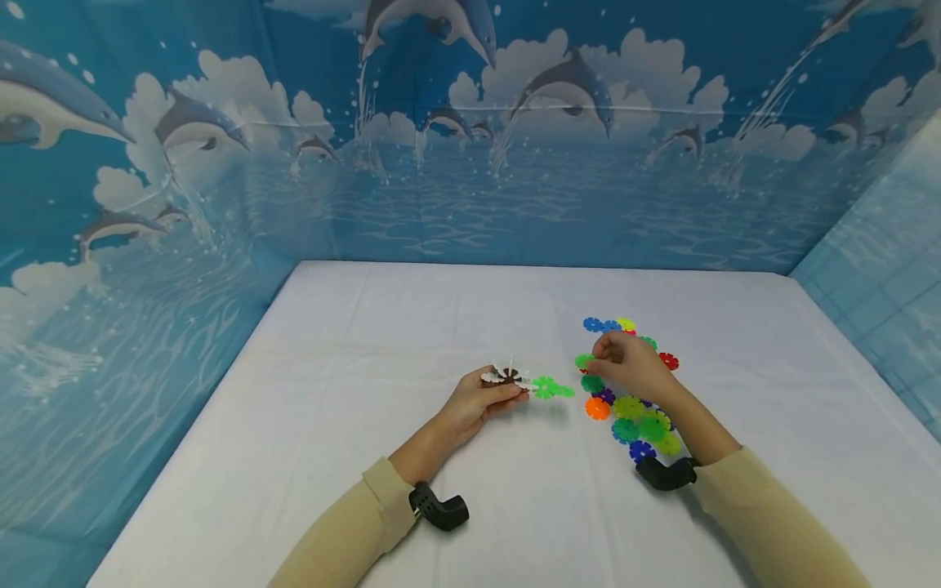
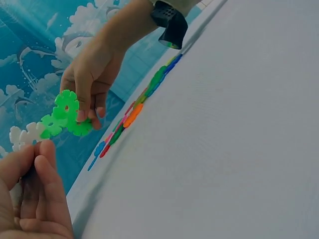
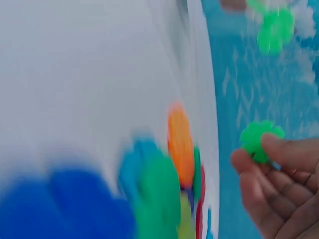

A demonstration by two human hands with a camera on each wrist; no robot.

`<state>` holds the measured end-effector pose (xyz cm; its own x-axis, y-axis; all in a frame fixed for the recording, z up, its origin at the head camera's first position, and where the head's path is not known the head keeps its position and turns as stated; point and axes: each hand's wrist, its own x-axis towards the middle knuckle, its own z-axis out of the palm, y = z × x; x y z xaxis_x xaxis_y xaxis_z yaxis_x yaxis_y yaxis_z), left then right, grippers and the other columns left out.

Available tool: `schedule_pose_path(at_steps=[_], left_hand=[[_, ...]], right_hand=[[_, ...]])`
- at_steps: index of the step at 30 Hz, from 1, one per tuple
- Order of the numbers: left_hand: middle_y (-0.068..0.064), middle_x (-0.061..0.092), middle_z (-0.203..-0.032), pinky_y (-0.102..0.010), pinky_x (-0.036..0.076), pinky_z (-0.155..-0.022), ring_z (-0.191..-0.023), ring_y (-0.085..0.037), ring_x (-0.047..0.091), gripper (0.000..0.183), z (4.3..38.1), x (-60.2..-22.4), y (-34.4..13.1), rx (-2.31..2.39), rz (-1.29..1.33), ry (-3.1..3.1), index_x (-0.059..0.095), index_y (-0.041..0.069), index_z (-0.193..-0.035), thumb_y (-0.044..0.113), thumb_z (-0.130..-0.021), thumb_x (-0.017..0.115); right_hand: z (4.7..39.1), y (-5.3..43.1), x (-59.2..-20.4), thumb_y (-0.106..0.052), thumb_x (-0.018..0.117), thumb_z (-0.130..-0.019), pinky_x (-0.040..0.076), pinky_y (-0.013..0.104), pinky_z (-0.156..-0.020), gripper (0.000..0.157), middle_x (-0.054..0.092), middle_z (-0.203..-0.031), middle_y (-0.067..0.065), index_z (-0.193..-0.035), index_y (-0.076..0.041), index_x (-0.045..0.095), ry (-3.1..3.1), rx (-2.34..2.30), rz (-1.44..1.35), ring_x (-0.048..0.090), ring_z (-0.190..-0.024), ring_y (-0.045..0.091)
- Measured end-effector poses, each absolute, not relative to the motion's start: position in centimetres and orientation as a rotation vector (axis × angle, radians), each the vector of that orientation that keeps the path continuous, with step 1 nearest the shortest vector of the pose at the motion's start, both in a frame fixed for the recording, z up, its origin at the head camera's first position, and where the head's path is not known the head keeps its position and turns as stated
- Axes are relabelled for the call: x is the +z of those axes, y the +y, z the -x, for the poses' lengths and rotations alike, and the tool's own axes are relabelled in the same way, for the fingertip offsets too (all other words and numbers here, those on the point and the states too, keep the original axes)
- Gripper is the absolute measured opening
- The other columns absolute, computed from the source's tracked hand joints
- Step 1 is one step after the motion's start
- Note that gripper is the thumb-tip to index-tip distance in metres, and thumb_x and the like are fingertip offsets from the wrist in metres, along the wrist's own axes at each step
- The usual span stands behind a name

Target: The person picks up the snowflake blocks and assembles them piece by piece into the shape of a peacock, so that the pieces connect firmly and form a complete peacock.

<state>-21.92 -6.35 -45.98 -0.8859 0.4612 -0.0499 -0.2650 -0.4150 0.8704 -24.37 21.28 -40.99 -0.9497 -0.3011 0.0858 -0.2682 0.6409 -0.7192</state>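
My left hand (image 1: 470, 404) grips a cluster of joined plastic snowflake discs above the white table. Brown (image 1: 507, 376) and white discs sit at the fingers, and bright green discs (image 1: 546, 387) stick out toward the right. In the left wrist view a white disc (image 2: 32, 133) shows just past the fingertips. Between thumb and fingers, my right hand (image 1: 635, 367) pinches a single green snowflake disc (image 3: 254, 139). That hand is over the loose discs, to the right of the cluster and apart from it.
Loose snowflake discs lie spread below and around my right hand: an orange disc (image 1: 597, 408), a red disc (image 1: 669, 360), a blue disc (image 1: 592, 324) and several others. A white cloth covers the table (image 1: 412, 327). Dolphin-print curtains (image 1: 470, 204) stand behind and at the sides.
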Motion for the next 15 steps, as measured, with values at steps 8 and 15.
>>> schedule_pose_path(at_steps=[8,15], left_hand=[[-0.002,0.071,-0.082,-0.015,0.052,-0.067,-0.077,-0.009,0.070,0.014,21.8,-45.8,-6.1,2.351,-0.226,1.403,0.056,0.003,-0.097,-0.011,-0.093,0.053],[-0.003,0.070,-0.083,-0.015,0.052,-0.066,-0.075,-0.009,0.069,0.009,21.7,-45.8,-5.9,2.343,-0.163,1.435,0.053,-0.002,-0.103,-0.006,-0.095,0.053]], right_hand=[[21.8,18.7,-41.1,-0.008,0.073,-0.088,0.056,0.028,-0.076,0.015,0.067,-0.090,0.008,-0.096,-0.003,0.061,2.568,-1.521,0.667,0.068,-0.088,0.030],[21.2,18.1,-41.9,-0.007,0.072,-0.088,0.055,0.023,-0.075,0.010,0.068,-0.089,0.004,-0.095,-0.005,0.066,2.612,-1.574,0.773,0.068,-0.084,0.018]])
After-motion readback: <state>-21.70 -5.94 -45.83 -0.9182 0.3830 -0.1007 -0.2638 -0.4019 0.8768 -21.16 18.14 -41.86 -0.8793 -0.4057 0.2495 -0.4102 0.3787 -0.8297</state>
